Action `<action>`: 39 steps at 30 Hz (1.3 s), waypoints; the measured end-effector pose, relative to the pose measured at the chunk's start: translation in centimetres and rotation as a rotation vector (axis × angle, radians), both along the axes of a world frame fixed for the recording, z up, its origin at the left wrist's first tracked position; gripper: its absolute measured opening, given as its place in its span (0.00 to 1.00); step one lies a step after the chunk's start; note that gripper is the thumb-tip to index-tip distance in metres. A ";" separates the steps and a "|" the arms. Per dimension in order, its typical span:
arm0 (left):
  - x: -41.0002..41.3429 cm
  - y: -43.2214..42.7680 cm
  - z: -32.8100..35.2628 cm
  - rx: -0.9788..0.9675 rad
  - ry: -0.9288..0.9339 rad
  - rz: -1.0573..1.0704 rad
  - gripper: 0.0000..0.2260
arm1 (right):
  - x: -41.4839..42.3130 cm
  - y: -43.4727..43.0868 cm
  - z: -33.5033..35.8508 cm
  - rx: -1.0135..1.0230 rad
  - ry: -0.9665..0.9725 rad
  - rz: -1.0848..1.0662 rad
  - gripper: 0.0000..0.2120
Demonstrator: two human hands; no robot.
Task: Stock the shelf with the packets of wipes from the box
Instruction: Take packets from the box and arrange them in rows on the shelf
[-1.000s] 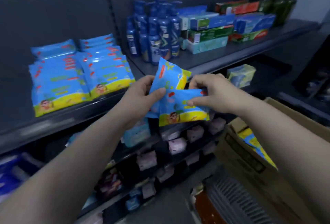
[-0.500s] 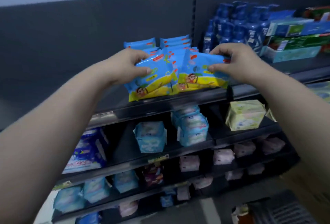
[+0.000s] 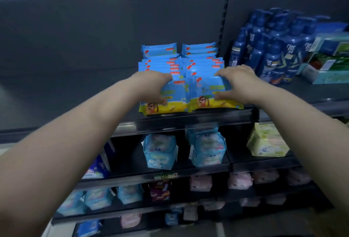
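Two stacks of blue and yellow wipes packets stand side by side on the top shelf (image 3: 196, 121). My left hand (image 3: 153, 85) grips the top packet of the left stack (image 3: 173, 95), thumb on its front face. My right hand (image 3: 236, 83) grips the top packet of the right stack (image 3: 207, 89) the same way. Both packets lie flat on their stacks at the shelf's front edge. More rows of the same packets (image 3: 181, 55) are stacked behind. The box is out of view.
Dark blue pump bottles (image 3: 273, 47) stand right of the packets, with green and blue cartons (image 3: 330, 60) beyond. The top shelf to the left of the stacks is bare. Lower shelves hold blue, yellow and pink soft packs (image 3: 160, 151).
Both hands carried one packet each from in front of the shelf up to the top shelf and set them on the two front stacks. The view swung left; the box left the frame.
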State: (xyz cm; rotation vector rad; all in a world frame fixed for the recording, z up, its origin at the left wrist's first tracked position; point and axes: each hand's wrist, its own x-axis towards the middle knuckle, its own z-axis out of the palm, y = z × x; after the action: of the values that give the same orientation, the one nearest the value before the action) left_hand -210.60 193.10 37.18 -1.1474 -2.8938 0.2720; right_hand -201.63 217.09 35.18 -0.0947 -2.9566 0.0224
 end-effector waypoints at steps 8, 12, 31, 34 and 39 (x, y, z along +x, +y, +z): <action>-1.2 0.7 -3.1 0.218 0.226 0.048 0.33 | -2.5 1.0 -2.0 0.096 0.207 0.066 0.31; -0.5 0.1 -3.8 0.276 0.190 0.043 0.35 | -1.9 1.3 -3.1 0.033 0.178 0.066 0.36; 7.3 6.6 -7.3 0.666 0.120 -0.479 0.27 | 10.6 -0.6 -6.0 -0.216 0.389 -0.176 0.29; 9.6 9.1 -9.1 0.663 0.013 -0.568 0.28 | 14.9 0.0 -7.5 -0.209 0.355 -0.287 0.29; 14.0 12.9 -11.9 0.711 -0.128 -0.723 0.27 | 22.6 1.4 -9.8 -0.215 0.322 -0.489 0.28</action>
State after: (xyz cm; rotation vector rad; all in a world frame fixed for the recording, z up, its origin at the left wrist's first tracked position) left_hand -196.58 206.04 25.30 -1.8953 -2.0942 -0.7790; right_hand -178.98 218.47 25.34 -0.7606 -2.5255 0.2602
